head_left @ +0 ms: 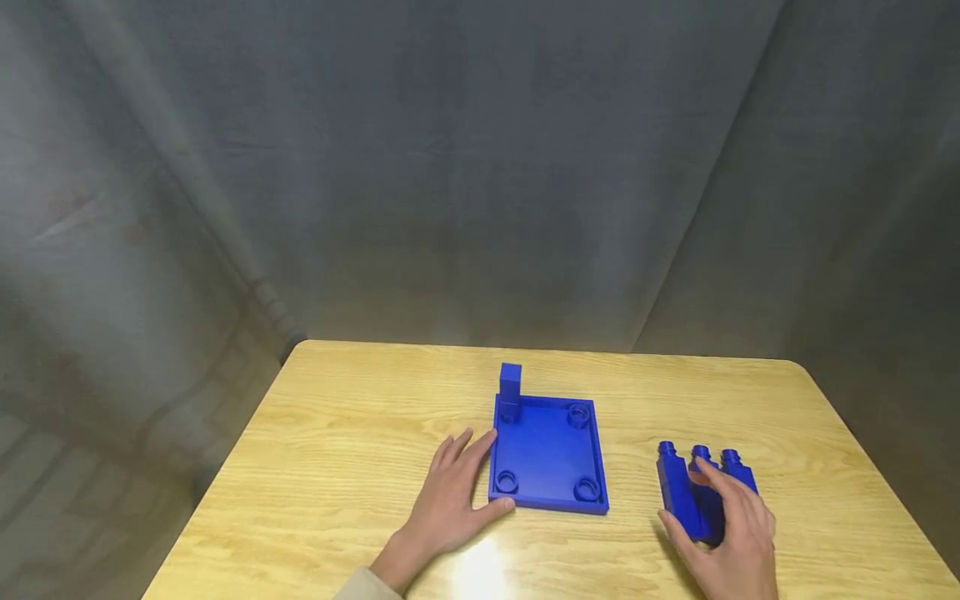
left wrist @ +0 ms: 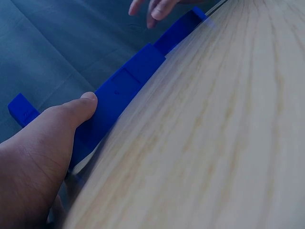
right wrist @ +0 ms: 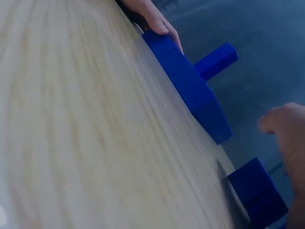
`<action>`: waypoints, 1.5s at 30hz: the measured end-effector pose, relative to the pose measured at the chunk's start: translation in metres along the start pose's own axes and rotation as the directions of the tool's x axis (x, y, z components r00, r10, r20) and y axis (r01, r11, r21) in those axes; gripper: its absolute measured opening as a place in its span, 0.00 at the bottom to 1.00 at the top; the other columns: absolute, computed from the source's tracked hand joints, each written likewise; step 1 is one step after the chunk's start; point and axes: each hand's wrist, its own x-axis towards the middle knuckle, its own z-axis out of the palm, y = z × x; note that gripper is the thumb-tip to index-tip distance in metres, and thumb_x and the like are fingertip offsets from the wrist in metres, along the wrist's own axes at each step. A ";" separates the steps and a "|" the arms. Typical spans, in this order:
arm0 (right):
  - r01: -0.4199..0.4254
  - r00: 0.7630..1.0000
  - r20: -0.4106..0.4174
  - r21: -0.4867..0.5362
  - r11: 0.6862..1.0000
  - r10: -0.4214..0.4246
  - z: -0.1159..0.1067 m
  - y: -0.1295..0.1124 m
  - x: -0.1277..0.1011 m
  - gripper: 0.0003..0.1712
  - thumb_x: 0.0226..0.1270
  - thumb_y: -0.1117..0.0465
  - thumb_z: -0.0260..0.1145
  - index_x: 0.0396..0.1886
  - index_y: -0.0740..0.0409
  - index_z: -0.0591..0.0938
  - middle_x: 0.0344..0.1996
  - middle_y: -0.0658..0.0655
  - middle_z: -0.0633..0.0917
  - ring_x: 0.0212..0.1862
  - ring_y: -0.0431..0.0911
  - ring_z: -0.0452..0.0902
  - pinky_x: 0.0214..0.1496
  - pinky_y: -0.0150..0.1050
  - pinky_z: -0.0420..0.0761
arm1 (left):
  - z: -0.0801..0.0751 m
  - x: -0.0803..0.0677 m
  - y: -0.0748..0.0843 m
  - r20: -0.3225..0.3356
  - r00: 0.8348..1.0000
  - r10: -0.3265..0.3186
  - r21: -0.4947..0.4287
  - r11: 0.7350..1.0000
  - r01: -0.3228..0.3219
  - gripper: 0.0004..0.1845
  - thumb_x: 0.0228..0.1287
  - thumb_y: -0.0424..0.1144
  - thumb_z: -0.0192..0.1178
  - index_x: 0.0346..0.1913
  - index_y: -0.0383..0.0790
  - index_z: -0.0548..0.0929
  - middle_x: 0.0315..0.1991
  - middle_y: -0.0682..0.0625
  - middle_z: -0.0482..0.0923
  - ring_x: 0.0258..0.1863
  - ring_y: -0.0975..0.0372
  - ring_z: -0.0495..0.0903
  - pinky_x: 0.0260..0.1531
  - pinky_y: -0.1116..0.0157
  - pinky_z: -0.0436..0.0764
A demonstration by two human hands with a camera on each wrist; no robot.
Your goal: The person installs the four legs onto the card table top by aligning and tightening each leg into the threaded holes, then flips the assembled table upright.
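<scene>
A shallow blue square tray [head_left: 546, 454] lies on the wooden table, with round sockets at its corners. A square blue post [head_left: 511, 385] stands upright at its back left corner. My left hand [head_left: 450, 500] rests around the front left corner, thumb along the front wall and index finger at the left side; the thumb [left wrist: 86, 104] lies flat against the wall in the left wrist view. To the right, three blue posts [head_left: 677, 492] with threaded ends lie side by side. My right hand [head_left: 731, 533] is over them, thumb and fingers spread. Its fingers partly hide the middle and right posts.
The wooden table [head_left: 360, 408] has rounded far corners, and its back edge runs close to a grey curtain [head_left: 480, 208]. Bare wood lies between the tray and the loose posts. More curtain hangs along both sides.
</scene>
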 end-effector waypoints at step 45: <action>0.077 0.982 0.186 -0.242 0.967 -0.032 -0.002 0.016 -0.004 0.60 0.35 0.60 0.93 0.75 0.59 0.78 0.42 0.68 0.90 0.63 0.71 0.71 0.79 0.81 0.51 | 0.000 0.001 0.001 0.010 1.000 -0.009 -0.006 1.000 0.010 0.54 0.70 0.75 0.63 0.89 0.48 0.64 0.83 0.49 0.71 0.86 0.44 0.62 0.86 0.37 0.54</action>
